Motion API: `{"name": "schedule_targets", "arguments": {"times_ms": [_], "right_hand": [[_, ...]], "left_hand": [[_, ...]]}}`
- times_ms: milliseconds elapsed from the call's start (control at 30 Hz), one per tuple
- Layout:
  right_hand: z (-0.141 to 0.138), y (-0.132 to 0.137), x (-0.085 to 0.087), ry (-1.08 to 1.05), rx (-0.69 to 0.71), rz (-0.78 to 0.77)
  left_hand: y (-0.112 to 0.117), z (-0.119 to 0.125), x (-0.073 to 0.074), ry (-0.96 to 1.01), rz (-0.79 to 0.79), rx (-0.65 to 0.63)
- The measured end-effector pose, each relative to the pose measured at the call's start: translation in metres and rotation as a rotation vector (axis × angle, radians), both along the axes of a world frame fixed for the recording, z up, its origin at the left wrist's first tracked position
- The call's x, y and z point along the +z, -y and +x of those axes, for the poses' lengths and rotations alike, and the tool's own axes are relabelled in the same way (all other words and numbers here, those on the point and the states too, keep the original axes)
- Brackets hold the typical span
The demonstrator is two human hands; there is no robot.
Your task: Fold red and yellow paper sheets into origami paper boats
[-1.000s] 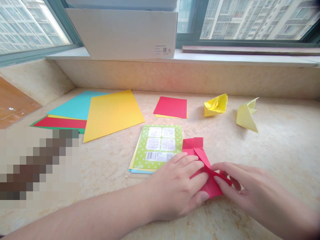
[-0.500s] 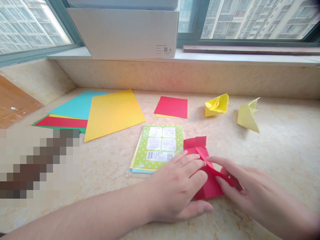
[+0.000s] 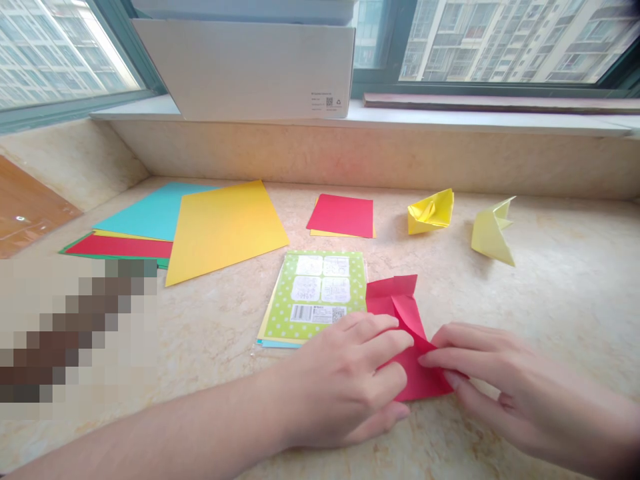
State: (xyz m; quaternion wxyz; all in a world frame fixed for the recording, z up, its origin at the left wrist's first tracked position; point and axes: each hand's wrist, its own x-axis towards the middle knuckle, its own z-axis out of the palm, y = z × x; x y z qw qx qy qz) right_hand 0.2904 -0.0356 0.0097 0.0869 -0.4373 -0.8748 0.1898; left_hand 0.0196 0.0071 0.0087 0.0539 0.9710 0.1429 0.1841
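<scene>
A folded sheet of red paper [image 3: 425,383] lies on the stone counter, creased lengthwise and across its top, with a raised flap on its right side. My left hand [image 3: 357,373] rests over the paper's left part, fingers curved and holding it; the edge beneath is hidden. At the right side, my right hand [image 3: 495,377] pinches the raised flap between thumb and fingers. Just left of the paper sits a green dotted origami paper pack [image 3: 277,323] with a barcode label, partly behind my left hand.
Farther back are a small red square sheet [image 3: 341,215], a yellow folded paper boat [image 3: 431,212] and a pale yellow folded shape [image 3: 493,233]. A large yellow sheet [image 3: 227,230] overlaps a blue sheet [image 3: 145,213] at left. A white box [image 3: 250,70] stands on the windowsill.
My right hand has shifted its fingers from the middle crease toward the paper's right edge, closing on the flap. My left fingers have drawn back slightly and curled more.
</scene>
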Motion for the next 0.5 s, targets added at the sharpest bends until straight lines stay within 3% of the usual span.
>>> {"name": "schedule_targets", "arguments": {"times_ms": [200, 500], "right_hand": [[0.013, 0.001, 0.007, -0.010, 0.097, -0.036], [0.004, -0.013, 0.021, -0.005, 0.106, -0.275]], "left_hand": [[-0.001, -0.003, 0.000, 0.003, -0.019, 0.008], [-0.004, -0.007, -0.001, -0.068, -0.280, 0.079]]}}
